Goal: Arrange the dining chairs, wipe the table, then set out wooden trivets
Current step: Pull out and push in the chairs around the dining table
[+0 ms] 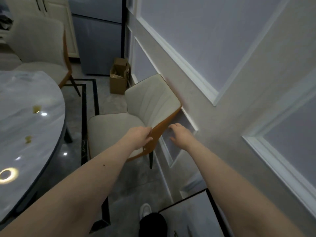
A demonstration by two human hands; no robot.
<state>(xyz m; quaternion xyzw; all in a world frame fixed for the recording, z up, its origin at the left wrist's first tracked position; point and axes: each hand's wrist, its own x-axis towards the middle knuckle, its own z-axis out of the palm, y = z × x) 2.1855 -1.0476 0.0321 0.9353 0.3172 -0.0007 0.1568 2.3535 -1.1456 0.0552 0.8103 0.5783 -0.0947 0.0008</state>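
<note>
A cream dining chair (150, 103) with an orange-brown back shell stands against the panelled wall, its seat facing the table. My left hand (139, 136) grips the near edge of its backrest. My right hand (179, 135) is behind the backrest, between chair and wall, fingers relaxed, holding nothing. A glossy marble round table (25, 127) fills the left, with small yellowish bits and spills on it. A second cream chair (39, 47) stands at the table's far side.
An open cardboard box (119, 76) sits on the floor by the wall, beside a grey fridge (97, 36). The panelled wall (222, 65) runs close along the right. My foot (145, 210) is on the grey floor below.
</note>
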